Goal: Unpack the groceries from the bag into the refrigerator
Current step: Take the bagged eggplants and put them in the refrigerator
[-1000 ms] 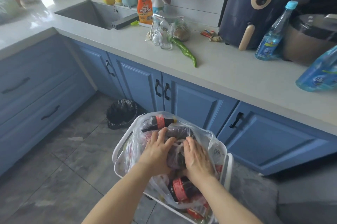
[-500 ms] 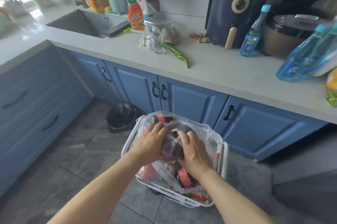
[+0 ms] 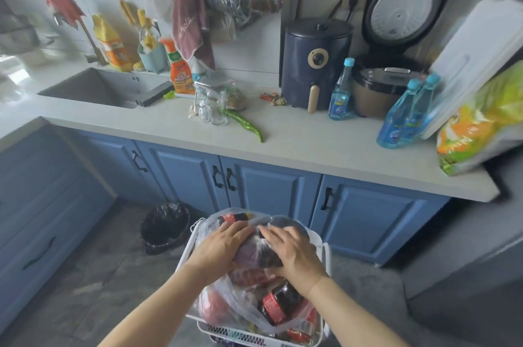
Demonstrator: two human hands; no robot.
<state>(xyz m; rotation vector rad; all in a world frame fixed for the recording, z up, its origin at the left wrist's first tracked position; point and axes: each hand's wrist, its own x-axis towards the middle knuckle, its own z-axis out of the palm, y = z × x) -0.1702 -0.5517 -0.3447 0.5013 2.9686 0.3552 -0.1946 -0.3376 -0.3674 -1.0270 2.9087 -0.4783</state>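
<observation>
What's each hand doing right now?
Left hand: grips the dark wrapped package.
Right hand: grips the same package from the other side.

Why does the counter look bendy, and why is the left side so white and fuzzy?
Head view: the wide lens bows the counter edge; bright light from the far left washes out the area beside the sink; the orange-green bag is smeared by blur; both hands look fairly sharp.

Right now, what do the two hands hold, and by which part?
Both hands, left and right, grip a dark purple wrapped item by its opposite sides.
</observation>
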